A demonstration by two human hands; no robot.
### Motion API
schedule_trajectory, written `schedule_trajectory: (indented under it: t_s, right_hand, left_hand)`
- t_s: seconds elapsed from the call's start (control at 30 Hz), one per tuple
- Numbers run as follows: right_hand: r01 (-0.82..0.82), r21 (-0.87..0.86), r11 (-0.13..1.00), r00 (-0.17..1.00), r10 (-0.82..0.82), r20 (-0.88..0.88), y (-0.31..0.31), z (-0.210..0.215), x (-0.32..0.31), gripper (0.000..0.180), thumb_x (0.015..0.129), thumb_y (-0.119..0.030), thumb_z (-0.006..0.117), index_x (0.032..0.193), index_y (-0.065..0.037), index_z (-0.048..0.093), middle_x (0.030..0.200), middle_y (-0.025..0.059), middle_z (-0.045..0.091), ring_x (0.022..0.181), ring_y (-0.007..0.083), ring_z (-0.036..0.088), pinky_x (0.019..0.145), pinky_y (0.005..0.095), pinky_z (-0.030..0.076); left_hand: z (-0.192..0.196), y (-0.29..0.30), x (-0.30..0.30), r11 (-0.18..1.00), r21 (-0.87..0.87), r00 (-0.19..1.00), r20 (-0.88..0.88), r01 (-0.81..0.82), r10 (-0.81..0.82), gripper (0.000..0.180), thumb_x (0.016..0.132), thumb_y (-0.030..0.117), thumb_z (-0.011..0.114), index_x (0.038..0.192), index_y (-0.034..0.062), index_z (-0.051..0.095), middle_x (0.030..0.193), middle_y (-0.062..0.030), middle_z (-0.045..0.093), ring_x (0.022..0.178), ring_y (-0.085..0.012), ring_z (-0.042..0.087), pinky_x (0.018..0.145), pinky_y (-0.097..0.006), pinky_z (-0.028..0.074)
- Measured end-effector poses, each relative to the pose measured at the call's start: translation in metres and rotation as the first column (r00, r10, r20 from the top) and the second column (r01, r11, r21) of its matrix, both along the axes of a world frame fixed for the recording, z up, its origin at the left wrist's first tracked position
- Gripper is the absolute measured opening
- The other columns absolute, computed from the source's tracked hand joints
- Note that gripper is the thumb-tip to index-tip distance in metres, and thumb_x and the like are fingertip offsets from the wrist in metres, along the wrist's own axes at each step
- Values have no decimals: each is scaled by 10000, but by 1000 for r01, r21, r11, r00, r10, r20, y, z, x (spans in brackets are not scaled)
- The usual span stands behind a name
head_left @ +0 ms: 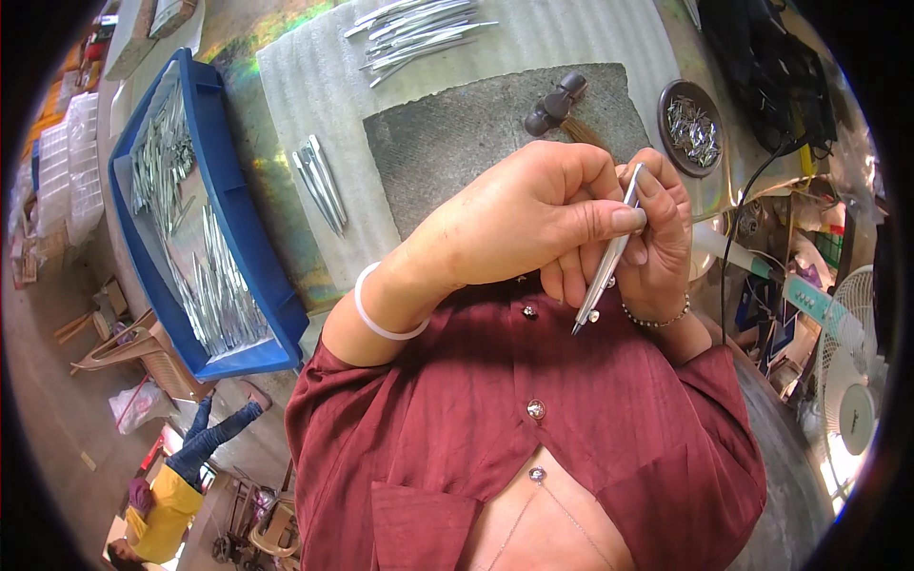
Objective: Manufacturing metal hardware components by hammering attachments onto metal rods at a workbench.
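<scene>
A slim silver compass-like tool (pixel 611 255) slants between my two hands in front of my chest. Its dark pointed tip hangs down to the left, with a small round screw just above it. My left hand (pixel 547 200), with a white bangle at the wrist, closes its thumb and fingers on the upper part. Curled round the same end from the right is my right hand (pixel 666 224), which wears a beaded bracelet. The fingers partly hide the tool's top. Beyond the hands, a hammer (pixel 556 107) lies on a dark grey mat (pixel 428 143), its wooden handle partly covered.
At the left stands a blue tray (pixel 211 124) with many slim silver metal parts. More such parts lie in a pile (pixel 414 36) at the back and a small group (pixel 321 186). A round dark bowl (pixel 665 143) holds small metal pieces. A fan (pixel 850 381) stands at right; a person (pixel 171 504) is lower left.
</scene>
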State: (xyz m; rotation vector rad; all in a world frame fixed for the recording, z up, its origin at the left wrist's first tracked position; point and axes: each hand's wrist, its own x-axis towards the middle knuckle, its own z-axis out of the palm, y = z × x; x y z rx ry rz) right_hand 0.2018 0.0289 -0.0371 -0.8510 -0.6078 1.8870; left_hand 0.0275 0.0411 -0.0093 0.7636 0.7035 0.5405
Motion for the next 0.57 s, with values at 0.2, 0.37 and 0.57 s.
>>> schedule_trajectory:
  t_s: [0.2, 0.37, 0.57]
  right_hand:
    - [60, 81, 995, 995, -66, 69, -4, -1, -3, 110, 931, -147, 536, 876, -51, 536, 660, 26, 567, 406, 15, 349, 362, 166, 280]
    - [62, 127, 990, 989, -78, 126, -5, -1, -3, 111, 930, -140, 540, 869, -48, 535, 605, -13, 499, 407, 12, 347, 366, 167, 283]
    - [78, 132, 988, 989, -93, 113, -4, -1, -2, 107, 924, -140, 552, 872, -47, 539, 609, -7, 509, 407, 16, 353, 362, 171, 294]
  left_hand:
    - [4, 1, 0, 999, 40, 999, -41, 19, -18, 209, 941, 188, 538, 829, 14, 511, 572, -50, 591, 458, -111, 593, 392, -189, 454]
    - [6, 1, -1, 995, 88, 995, -98, 45, -37, 191, 946, 163, 526, 835, 9, 512, 573, -50, 586, 459, -110, 592, 392, -189, 451]
    - [9, 4, -1, 992, 93, 988, -139, 80, -67, 172, 949, 152, 517, 857, 7, 521, 581, -59, 591, 468, -127, 603, 402, -202, 467]
